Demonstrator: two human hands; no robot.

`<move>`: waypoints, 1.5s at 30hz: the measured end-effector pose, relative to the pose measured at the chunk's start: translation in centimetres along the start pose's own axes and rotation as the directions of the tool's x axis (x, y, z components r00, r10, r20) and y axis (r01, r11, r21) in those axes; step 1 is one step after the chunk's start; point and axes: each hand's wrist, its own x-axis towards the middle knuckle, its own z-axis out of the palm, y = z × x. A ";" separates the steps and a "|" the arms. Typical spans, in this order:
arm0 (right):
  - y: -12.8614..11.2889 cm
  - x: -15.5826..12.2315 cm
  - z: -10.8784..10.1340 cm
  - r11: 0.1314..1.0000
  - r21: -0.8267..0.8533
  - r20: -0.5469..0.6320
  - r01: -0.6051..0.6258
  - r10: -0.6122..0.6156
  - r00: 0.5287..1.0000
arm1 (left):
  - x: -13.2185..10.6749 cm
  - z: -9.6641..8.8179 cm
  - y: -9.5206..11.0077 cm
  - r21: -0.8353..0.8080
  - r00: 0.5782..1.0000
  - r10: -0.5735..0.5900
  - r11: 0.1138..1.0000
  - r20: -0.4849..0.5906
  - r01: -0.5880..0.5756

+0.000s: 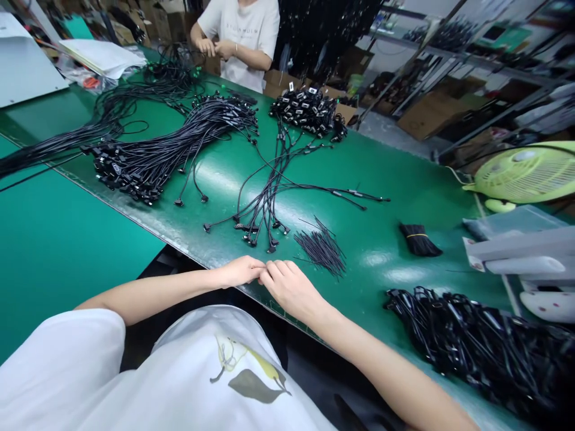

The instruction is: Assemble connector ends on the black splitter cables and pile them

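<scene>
"In the head view, what are the containers holding?"
"A cardboard box (426, 114) is sitting by the metal shelving (442, 55) at the right; its contents aren't showing. Another carton (275, 84) is standing beyond the green table (404, 185), partly hiding behind a heap of connectors (308, 111)."
"And the hands?"
"The left hand (240, 271) and right hand (291, 287) are meeting at the table's near edge, fingertips pressing together. Whether they're pinching anything, I can't tell."
"What's lying nearest?"
"Short black strips (322, 248) are lying loose just beyond the right hand. Black cables (269, 197) are fanning out ahead of both hands, many plugs pointing this way."
"Anything crowding them?"
"A thick sheaf of cables (179, 143) is filling the left, and tangled cables (471, 335) are covering the near right. A banded bundle (420, 239) is resting past the strips, the green fan (525, 173) standing farther right. A co-worker (245, 36) is standing opposite."
</scene>
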 end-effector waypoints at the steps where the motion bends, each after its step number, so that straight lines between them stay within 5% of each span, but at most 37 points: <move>1: 0.0 0.0 -0.1 1.000 -0.025 0.018 0.018 -0.018 1.000 | 0.1 0.1 -0.1 -0.026 1.000 -0.011 1.000 0.006 0.011; 9: -0.9 0.1 -0.4 0.991 -0.118 0.115 0.062 -0.048 0.992 | 0.6 0.5 -0.3 -0.159 0.994 -0.073 0.983 0.082 0.086; 18: -3.6 1.0 1.0 0.974 -0.191 0.265 -0.120 0.169 0.949 | 1.5 0.9 -0.2 -0.190 0.995 -0.091 0.977 0.043 0.097; 24: -0.3 1.7 1.4 0.962 0.007 0.360 -0.272 0.251 0.898 | 2.2 0.0 0.6 -0.313 0.998 -0.064 0.948 -0.021 0.055; 26: 1.3 2.2 2.0 0.899 0.098 0.375 -0.426 0.363 0.853 | 2.9 0.0 1.2 -0.369 0.994 -0.025 0.929 -0.110 -0.018; 29: 2.9 2.9 3.3 0.698 0.326 0.236 -0.638 0.594 0.769 | 4.2 0.3 1.9 -0.430 0.963 0.031 0.890 -0.266 -0.148; 33: 2.7 3.1 4.2 0.510 0.542 0.074 -0.668 0.763 0.643 | 5.1 -0.2 2.4 -0.449 0.926 0.108 0.850 -0.363 -0.275; 37: 1.9 2.1 3.8 0.422 0.764 -0.026 -0.487 0.775 0.631 | 3.8 -1.8 2.7 -0.329 0.913 0.270 0.870 -0.307 -0.368; 41: 2.9 1.2 3.4 0.225 0.878 0.108 -0.422 0.767 0.633 | 1.5 -2.1 3.0 0.153 0.855 0.505 0.860 -0.114 -0.488; 43: 3.7 0.9 2.9 0.161 0.884 0.133 -0.439 0.813 0.567 | 0.8 -1.6 2.9 0.387 0.850 0.525 0.777 0.039 -0.497; 45: 3.7 0.9 2.0 0.190 0.886 0.080 -0.422 0.836 0.544 | 0.7 -1.2 2.6 0.421 0.885 0.457 0.789 0.085 -0.448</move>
